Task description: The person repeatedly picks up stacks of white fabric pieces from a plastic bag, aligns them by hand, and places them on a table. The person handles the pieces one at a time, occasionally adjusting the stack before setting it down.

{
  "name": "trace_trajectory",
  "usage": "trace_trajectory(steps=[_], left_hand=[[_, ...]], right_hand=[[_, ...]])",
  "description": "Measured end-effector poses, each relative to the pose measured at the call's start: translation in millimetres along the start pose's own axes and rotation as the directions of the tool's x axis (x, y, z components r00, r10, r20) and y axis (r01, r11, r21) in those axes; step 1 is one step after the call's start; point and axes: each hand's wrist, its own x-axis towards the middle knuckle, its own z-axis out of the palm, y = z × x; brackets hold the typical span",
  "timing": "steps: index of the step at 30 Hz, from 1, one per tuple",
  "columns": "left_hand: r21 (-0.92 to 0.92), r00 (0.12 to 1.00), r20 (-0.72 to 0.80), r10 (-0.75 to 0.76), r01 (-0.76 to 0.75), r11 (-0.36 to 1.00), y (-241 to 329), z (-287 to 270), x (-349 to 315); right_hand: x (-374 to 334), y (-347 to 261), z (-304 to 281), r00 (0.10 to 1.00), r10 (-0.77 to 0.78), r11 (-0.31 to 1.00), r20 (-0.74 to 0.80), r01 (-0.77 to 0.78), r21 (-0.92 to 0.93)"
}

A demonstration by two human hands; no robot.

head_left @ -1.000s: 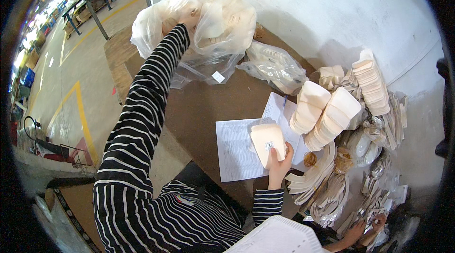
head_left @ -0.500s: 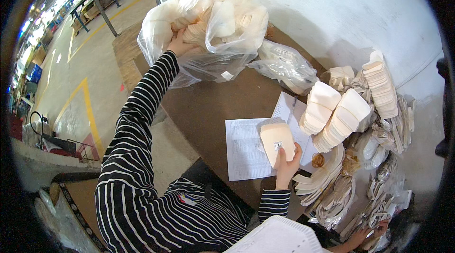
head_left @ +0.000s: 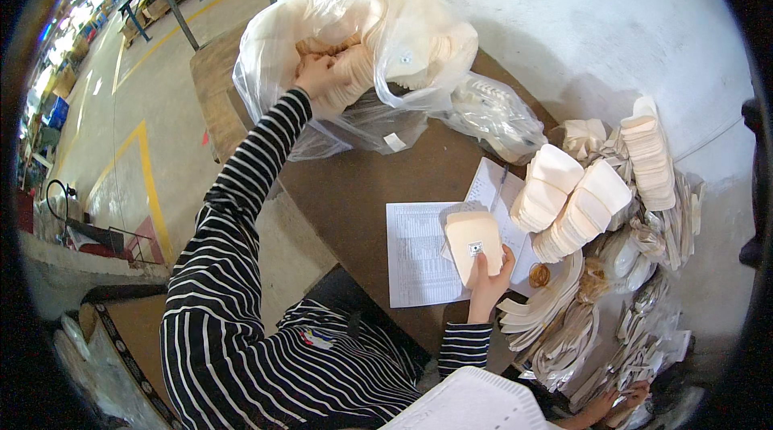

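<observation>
My left hand (head_left: 320, 76) reaches into a large clear plastic bag (head_left: 378, 128) at the far left of the table. Its fingers are closed on a stack of cream flat pieces (head_left: 354, 72); the bag and the stack partly hide them. The pieces have rounded corners. Over the papers near the table's middle, my right hand (head_left: 489, 281) grips a small stack of cream rounded pieces (head_left: 471, 230), with the thumb on top beside a small black-and-white label (head_left: 475, 250). Below it lies a printed sheet (head_left: 415, 269).
Banded stacks of cream pieces (head_left: 584, 208) stand at the right, with a taller stack (head_left: 646, 152) behind. Several bundles of pale strips (head_left: 555, 293) and rubber bands (head_left: 539, 274) lie nearby. Another person's hands (head_left: 616, 406) handle bundles at lower right. A white wall (head_left: 564, 11) borders the table.
My left hand has shifted slightly right inside the bag, and the stack beside it has moved too. The bag's opening has changed shape. My right hand has hardly moved.
</observation>
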Motion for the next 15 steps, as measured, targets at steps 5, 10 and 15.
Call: trace_trajectory(steps=[5, 10, 15], left_hand=[[0.115, 0.945, -0.289, 0.152, -0.123, 0.986, 29, 30, -83], [0.149, 0.929, -0.369, -0.003, 0.062, 0.987, 53, 33, -104], [0.142, 0.898, -0.423, -0.123, 0.199, 0.97, 55, 42, -97]], right_hand=[[-5, -3, -1, 1.0, -0.013, 0.999, -0.026, 0.011, -0.048], [-11, 1, -4, 0.989, -0.08, 0.997, -0.126, 0.081, 0.003], [-6, 12, -12, 0.972, -0.14, 0.989, -0.187, 0.148, 0.03]])
